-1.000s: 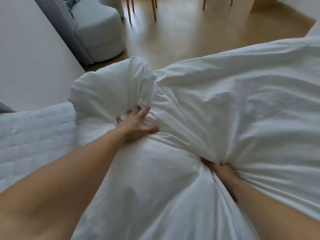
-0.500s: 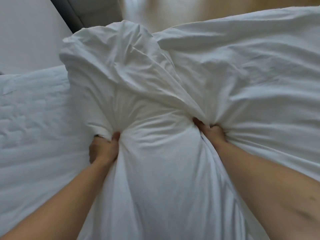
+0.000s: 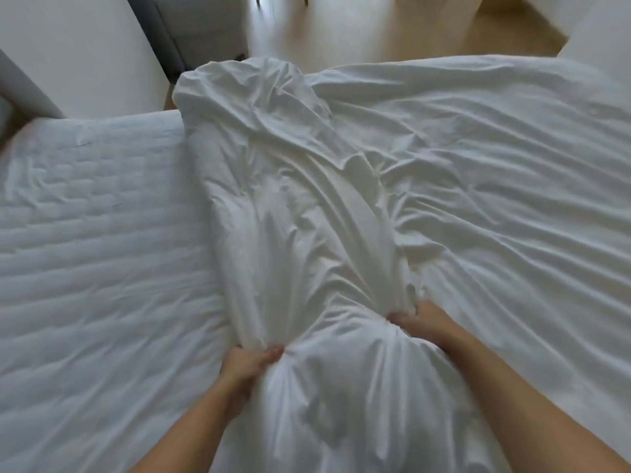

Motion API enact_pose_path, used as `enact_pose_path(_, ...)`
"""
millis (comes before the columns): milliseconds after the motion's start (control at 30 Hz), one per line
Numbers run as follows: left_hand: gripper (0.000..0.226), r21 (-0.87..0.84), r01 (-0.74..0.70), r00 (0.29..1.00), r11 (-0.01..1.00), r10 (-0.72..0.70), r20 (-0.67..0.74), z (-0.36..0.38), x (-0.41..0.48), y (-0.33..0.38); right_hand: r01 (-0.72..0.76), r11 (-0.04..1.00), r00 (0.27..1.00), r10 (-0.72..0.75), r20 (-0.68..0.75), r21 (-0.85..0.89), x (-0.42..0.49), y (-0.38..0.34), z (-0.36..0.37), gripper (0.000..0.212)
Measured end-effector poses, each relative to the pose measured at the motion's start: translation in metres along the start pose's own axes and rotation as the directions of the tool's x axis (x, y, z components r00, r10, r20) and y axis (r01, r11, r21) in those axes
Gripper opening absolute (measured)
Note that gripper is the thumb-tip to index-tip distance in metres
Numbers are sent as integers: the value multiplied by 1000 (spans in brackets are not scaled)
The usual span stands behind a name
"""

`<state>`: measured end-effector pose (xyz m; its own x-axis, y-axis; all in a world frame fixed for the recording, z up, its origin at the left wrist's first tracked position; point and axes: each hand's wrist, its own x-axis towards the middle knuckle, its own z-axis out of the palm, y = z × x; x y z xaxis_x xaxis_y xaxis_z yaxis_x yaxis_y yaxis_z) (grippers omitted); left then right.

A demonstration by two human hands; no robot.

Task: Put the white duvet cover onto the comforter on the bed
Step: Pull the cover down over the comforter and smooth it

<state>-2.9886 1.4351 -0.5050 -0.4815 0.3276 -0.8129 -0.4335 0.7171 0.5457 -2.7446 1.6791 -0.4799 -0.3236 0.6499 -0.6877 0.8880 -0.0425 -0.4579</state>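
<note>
Cover [image 3: 307, 206] lying bunched along the bed's [image 3: 85, 250] middle, spreading flat to the right; left hand [image 3: 247, 368] gripping a gathered fold at its near left, fingers curling round cloth; right hand [image 3: 421, 320] pinching a fold at its near right, fingertips sinking into the bunch; quilted mattress showing bare at left.

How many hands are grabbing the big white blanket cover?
2. The left hand grips a gathered bunch of the duvet cover at bottom centre, beside the quilted mattress; the right hand grips another bunch just right of it, slightly farther away.
</note>
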Motion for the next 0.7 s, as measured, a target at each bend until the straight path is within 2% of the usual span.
enact_pose_path(67, 54, -66, -74, 992, 995, 67, -106, 11, -19, -13, -31, 997, 989, 19, -144, -77, -30, 22, 1, 36)
enact_pose_path(100, 53, -90, -106, 988, 990, 94, -120, 17, -30, -17, -21, 996, 985, 6, -174, -85, -45, 32, -1, 41)
enact_pose_path(133, 52, -122, -111, 990, 986, 99, -101, 23, -43, -26, -9, 999, 987, 4, -159, -31, -62, 43, -2, 52)
enact_pose_path(200, 58, -122, -113, 994, 986, 112, -16, 37, -72, -58, 41, 995, 999, -40, -17, 89, -99, 69, -5, 82)
enact_pose_path(233, 64, -85, -110, 994, 990, 112, 16, 46, -86, -83, 65, 996, 997, -68, 45, 56, -118, 87, -1, 91)
enact_pose_path(267, 72, -58, -104, 993, 993, 107, 43, 55, -98, -112, 73, 997, 994, -73, 78, -7, -135, 110, 6, 90)
enact_pose_path(333, 77, -41, -100, 992, 994, 103, 71, 69, -121, -165, 37, 996, 998, -33, 45, -80, -165, 157, 25, 65)
enact_pose_path(400, 59, -59, -106, 994, 993, 106, -2, 72, -138, -196, -40, 995, 990, 28, -135, -91, -184, 197, 38, 41)
enact_pose_path(467, 54, -78, -148, 986, 986, 142, -87, 69, -145, -203, -120, 993, 952, 110, -287, -18, -195, 222, 37, 40)
enact_pose_path(500, 57, -80, -173, 981, 982, 163, -109, 70, -151, -205, -116, 993, 948, 119, -296, 27, -198, 233, 34, 45)
enact_pose_path(533, 60, -101, -174, 979, 980, 161, -126, 74, -156, -212, -79, 992, 963, 102, -248, 102, -201, 243, 30, 48)
enact_pose_path(600, 65, -136, -165, 984, 977, 155, -82, 90, -180, -245, 30, 976, 999, -21, -43, 217, -215, 265, 26, 54)
enact_pose_path(633, 68, -142, -163, 987, 976, 160, -31, 101, -198, -270, 80, 982, 995, -89, 46, 172, -224, 278, 27, 54)
enact_pose_path(700, 75, -109, -112, 990, 988, 121, 77, 121, -233, -324, 108, 994, 987, -103, 122, -35, -239, 318, 29, 48)
